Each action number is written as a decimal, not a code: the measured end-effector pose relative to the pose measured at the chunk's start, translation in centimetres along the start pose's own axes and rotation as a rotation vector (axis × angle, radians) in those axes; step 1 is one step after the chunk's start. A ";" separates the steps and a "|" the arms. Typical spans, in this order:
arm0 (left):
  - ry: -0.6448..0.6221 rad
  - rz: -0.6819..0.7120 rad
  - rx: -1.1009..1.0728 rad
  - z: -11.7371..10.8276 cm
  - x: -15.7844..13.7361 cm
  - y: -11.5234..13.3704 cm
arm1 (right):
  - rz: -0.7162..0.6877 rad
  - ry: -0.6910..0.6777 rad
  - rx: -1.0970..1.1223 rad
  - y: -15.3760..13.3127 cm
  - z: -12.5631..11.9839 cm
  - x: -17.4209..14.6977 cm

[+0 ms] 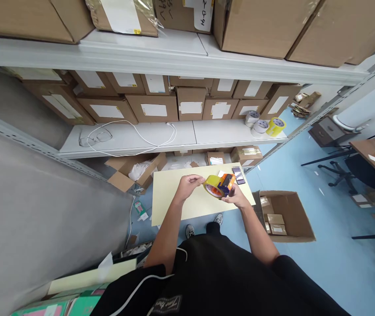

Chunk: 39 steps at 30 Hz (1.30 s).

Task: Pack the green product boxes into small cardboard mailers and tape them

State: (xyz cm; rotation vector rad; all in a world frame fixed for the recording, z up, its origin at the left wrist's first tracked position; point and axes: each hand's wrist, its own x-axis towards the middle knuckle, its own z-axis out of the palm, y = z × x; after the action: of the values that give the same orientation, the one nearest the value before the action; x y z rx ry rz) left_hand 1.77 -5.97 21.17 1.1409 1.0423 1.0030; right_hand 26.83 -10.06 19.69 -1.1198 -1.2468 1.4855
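Note:
My right hand (236,196) is closed around an orange and purple tape dispenser (227,184), which carries a roll of yellowish packing tape (210,183). The roll faces left, toward my left hand (188,186). The fingertips of that hand are pinched together at the roll's left edge, touching the tape; whether they have a loose end is too small to see. Both hands are above a pale yellow board (194,206). Near its far right corner lies a dark phone-like object (239,175), partly blurred, beside the dispenser.
Ahead, a white shelf (174,131) bears labelled cardboard boxes, a white cable (138,127) and tape rolls (260,127). An open carton (297,215) with small boxes stands on the floor at right. Another open box (131,169) is at left, near a grey wall (59,188).

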 end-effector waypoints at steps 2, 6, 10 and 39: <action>0.028 0.005 -0.001 0.0 -0.3 0.6 | -0.002 -0.011 -0.032 -0.1 -0.4 -0.2; 0.178 0.053 0.030 0.2 -0.9 1.8 | -0.037 -0.073 -0.134 -0.6 -0.7 0.2; 0.320 0.111 0.080 0.3 -1.4 2.9 | -0.118 -0.159 -0.246 -1.8 -0.2 1.0; 0.559 0.065 0.194 2.7 1.0 1.1 | -0.136 0.118 -0.133 3.5 4.6 0.4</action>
State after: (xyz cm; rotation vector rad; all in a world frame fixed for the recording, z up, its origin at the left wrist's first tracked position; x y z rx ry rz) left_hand 4.56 -5.42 22.42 1.0767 1.5811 1.3358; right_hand 21.98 -11.02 16.58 -1.1677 -1.3278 1.2329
